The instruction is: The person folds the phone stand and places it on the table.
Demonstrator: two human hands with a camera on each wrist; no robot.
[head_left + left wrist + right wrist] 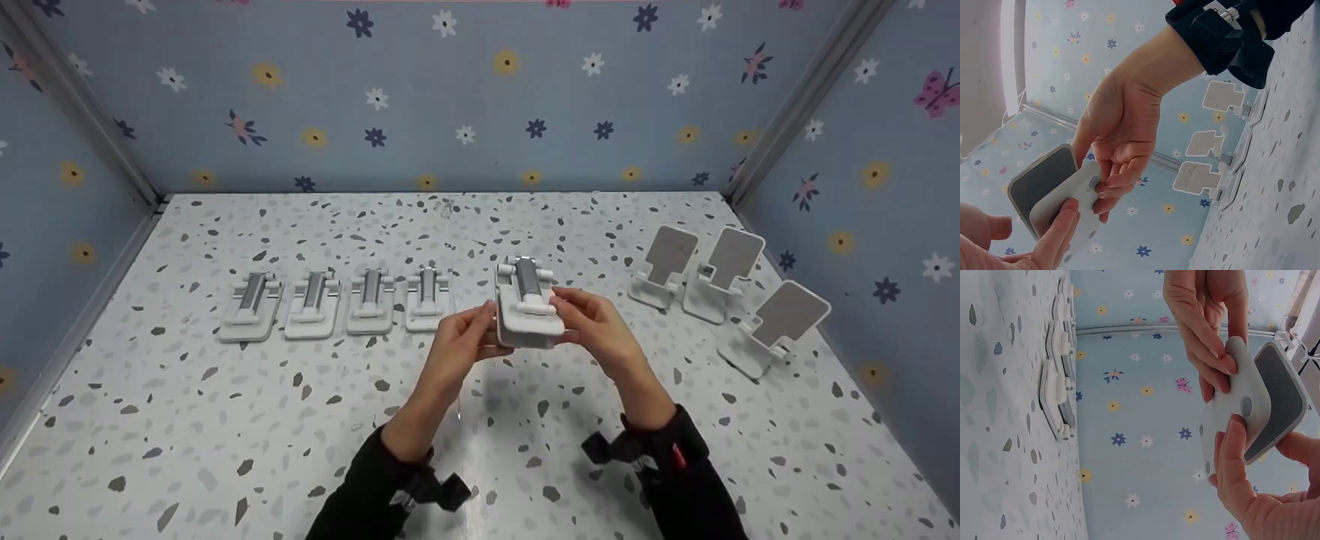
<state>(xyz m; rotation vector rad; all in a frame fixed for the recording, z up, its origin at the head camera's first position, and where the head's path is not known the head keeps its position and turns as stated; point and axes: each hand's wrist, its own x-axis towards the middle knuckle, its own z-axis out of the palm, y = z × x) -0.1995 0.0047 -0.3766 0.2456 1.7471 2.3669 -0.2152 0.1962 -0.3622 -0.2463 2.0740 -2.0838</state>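
Note:
A white phone stand [531, 319] is held above the middle of the table, its grey hinged arm on top. In both wrist views, the grey-padded plate [1044, 183] and the white base [1244, 399] lie close together with a narrow wedge of space between them. My left hand [459, 341] grips the stand's left edge, thumb on the side and fingers beneath. At the right edge my right hand [600, 330] pinches it between thumb and fingers. The fingertips under the stand are hidden in the head view.
Several folded phone stands [311, 307] lie in a row on the left of the speckled table [300, 450]. Three unfolded stands [724, 274] stand on the right with grey pads raised. Flowered blue walls [465, 97] enclose the back and sides.

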